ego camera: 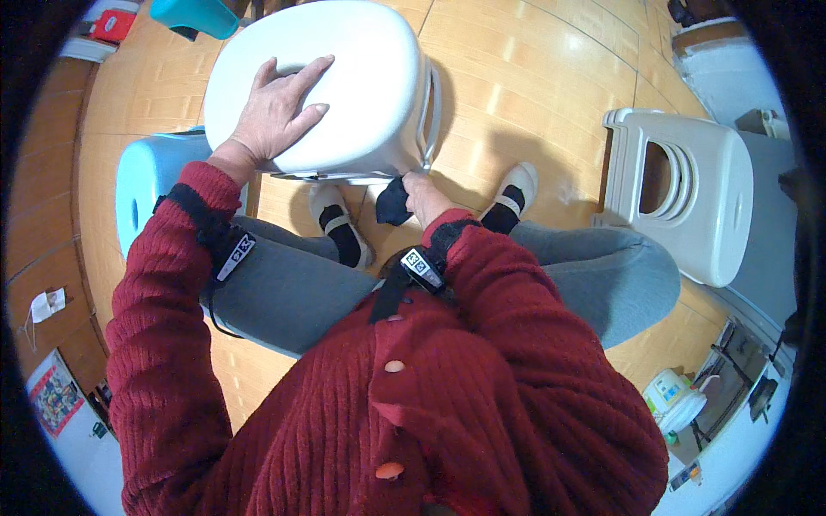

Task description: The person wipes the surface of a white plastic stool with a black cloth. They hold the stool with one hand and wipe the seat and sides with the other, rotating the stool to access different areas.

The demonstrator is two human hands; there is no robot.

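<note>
Before me stands a white plastic stool [368, 77], its broad rounded seat facing up. My left hand [274, 116] rests on that seat with fingers apart, beside and partly over a dark hole in it. Whether any finger reaches into the hole is hidden. At the stool's near edge, toward its right corner, my right hand [423, 197] is closed on a black cloth [392, 203]. Part of the cloth hangs beside the fingers, and the knuckles are close to or touching the stool's side.
A light blue plastic stool [148, 174] stands at left. Stacked off-white stools [703, 187] are at right. A teal plastic object [200, 16] sits at the far left. My shoes [519, 187] are on the tan floor [542, 71]. A white container [674, 400] stands lower right.
</note>
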